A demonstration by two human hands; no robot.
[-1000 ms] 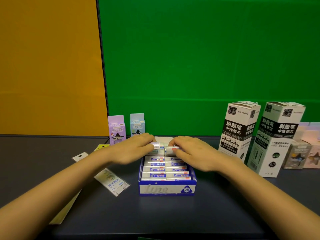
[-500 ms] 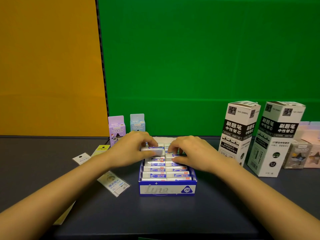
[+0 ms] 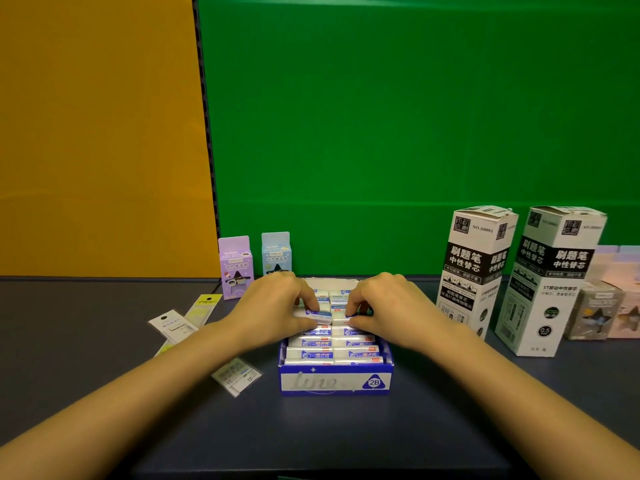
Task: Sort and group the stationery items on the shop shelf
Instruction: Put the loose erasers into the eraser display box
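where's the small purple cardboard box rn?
Head view: the small purple cardboard box stands upright left of centre at the back of the dark shelf, beside the small light-blue cardboard box, just behind the left hand.

Glossy printed cardboard tray [image 3: 334,382], shiny-wrapped erasers [image 3: 310,353], on a matt dark shelf [image 3: 86,341].

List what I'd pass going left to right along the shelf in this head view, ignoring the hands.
white flat packet → purple box → pale blue box → eraser tray → first tall white box → second tall white box → small grey box
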